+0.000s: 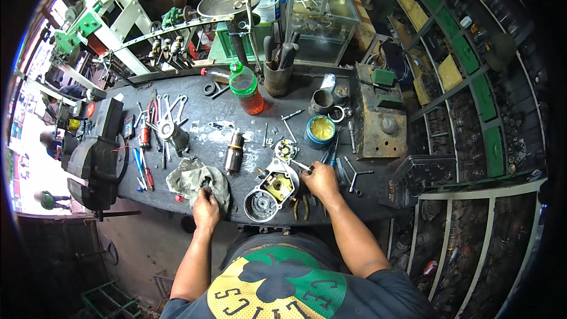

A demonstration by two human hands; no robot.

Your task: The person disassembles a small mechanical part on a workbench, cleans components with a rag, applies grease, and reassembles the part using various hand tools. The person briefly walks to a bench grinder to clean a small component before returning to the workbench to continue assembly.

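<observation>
My left hand [205,211] is closed on a crumpled grey rag [199,182] lying near the bench's front edge. My right hand [322,180] grips a thin tool with a pale shaft [300,165]; its kind is too small to make out. The shaft points left toward an open metal gear housing [276,186], which has yellowish grease inside and a round opening at its near end. Just beyond the housing sits a small round metal end plate [286,150]. A dark cylindrical motor armature [234,155] stands between the rag and the bench's middle.
A blue-rimmed tub of yellow grease [321,130] stands beyond my right hand, with pliers [302,207] nearer me. A bench vise [97,159], wrenches [171,106] and screwdrivers [144,133] lie left. Farther back are a bottle of red liquid [245,90] and a tool holder [277,77].
</observation>
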